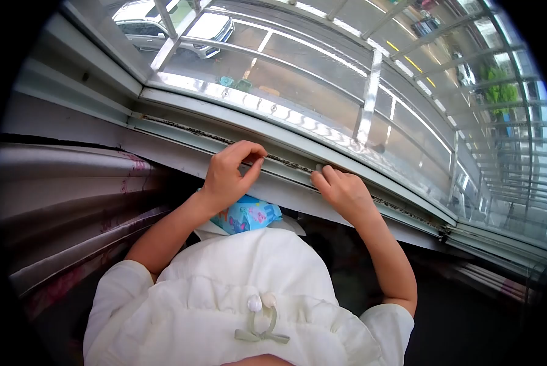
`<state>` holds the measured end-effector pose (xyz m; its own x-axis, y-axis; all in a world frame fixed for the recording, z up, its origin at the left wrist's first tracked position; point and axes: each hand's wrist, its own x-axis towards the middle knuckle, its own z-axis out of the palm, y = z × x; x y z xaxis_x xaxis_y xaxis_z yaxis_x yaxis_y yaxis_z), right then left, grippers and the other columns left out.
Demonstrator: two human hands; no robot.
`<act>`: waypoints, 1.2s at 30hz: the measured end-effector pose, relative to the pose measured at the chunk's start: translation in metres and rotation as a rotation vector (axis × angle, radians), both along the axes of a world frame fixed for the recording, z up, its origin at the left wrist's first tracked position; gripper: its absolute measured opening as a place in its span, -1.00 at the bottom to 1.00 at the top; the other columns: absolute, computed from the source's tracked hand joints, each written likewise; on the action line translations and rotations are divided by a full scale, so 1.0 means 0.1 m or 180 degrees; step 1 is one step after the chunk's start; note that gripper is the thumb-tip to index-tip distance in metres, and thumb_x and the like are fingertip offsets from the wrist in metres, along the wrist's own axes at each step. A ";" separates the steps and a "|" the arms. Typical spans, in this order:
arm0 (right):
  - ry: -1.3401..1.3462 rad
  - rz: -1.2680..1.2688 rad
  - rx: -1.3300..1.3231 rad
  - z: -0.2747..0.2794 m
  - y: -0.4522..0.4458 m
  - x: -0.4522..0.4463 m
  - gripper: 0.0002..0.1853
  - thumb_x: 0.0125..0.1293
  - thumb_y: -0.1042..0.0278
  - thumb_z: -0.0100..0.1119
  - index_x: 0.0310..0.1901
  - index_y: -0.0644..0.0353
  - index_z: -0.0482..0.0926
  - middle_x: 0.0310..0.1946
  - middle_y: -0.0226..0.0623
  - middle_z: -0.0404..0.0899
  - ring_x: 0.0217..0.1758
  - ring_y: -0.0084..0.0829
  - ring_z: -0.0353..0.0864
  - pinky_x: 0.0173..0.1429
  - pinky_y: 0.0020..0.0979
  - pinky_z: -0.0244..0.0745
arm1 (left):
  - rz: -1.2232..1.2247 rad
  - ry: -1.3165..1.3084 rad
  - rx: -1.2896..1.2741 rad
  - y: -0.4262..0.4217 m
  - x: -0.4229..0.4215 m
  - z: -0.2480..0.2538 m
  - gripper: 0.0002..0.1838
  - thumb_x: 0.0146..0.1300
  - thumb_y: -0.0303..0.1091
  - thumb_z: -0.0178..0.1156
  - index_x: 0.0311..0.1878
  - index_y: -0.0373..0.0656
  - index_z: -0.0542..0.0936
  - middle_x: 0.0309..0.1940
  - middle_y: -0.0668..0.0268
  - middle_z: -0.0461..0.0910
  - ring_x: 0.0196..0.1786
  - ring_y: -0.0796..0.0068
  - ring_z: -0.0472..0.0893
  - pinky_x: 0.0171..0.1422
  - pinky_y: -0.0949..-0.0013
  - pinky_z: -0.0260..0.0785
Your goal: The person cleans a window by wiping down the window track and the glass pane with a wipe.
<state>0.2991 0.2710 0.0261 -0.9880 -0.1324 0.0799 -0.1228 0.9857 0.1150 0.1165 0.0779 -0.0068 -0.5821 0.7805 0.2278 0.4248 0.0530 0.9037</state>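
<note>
A dark, dirty strip (290,163) runs along the groove of the white window track (346,177). My left hand (232,171) is at the strip's middle-left part, thumb and fingers curled toward each other; whatever is between the fingertips is too small to make out. Farther right, my right hand (344,194) has its fingers pressed together at the same groove, its fingertips partly hidden. Between the two hands a stretch of the strip shows. Below my left hand, a blue printed packet (249,215) lies against the white clothing at my waist.
Beyond the track, metal window bars (371,91) stand over a street with a white car (194,30). Several small items, one a green container (243,85), sit on the outer ledge. A pale curtain (72,195) hangs at the left.
</note>
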 end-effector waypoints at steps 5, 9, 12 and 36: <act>0.0311 0.0167 -0.0087 -0.16 -0.12 -0.23 -0.82 0.09 0.44 0.16 -0.24 0.10 0.45 -0.47 -0.44 0.34 -0.45 -0.54 0.51 -0.45 -0.51 0.46 | 0.0043 0.0086 0.0040 0.02 0.04 -0.01 -0.85 0.17 -0.63 0.23 -0.17 -0.29 0.59 -0.30 0.21 0.63 -0.26 0.40 0.67 -0.14 0.43 0.50; 0.0868 0.0067 -0.0229 -0.29 -0.20 -0.35 -0.86 0.16 0.36 0.24 -0.32 0.09 0.46 -0.55 -0.47 0.33 -0.51 -0.54 0.50 -0.47 -0.49 0.44 | 0.0055 0.0159 0.0065 -0.02 0.04 -0.03 -0.84 0.17 -0.64 0.23 -0.16 -0.29 0.59 -0.30 0.20 0.62 -0.26 0.38 0.67 -0.14 0.43 0.50; 0.1104 -0.0045 -0.0563 -0.35 -0.21 -0.38 -0.81 0.16 0.31 0.34 -0.36 0.10 0.48 -0.57 -0.44 0.36 -0.54 -0.49 0.51 -0.49 -0.45 0.43 | 0.0077 0.0128 0.0150 -0.03 0.04 -0.04 -0.83 0.16 -0.64 0.23 -0.17 -0.29 0.59 -0.30 0.20 0.61 -0.26 0.36 0.67 -0.15 0.42 0.50; 0.2553 -0.1347 -0.7012 -0.34 -0.72 0.07 -0.69 0.23 0.38 0.41 -0.05 0.24 0.54 -0.02 -0.28 0.57 0.06 -0.46 0.54 0.21 -0.40 0.41 | -0.1245 -0.1101 0.0240 0.22 0.31 0.39 -0.33 -0.06 -0.42 0.52 0.20 -0.18 0.51 0.10 0.23 0.55 0.15 0.38 0.57 0.21 0.35 0.43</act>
<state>0.3066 0.1995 -0.0079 -0.6448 0.7643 -0.0066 -0.4418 -0.3798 -0.8128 0.1480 0.1003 0.0322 -0.3016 0.9434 0.1378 0.0759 -0.1203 0.9898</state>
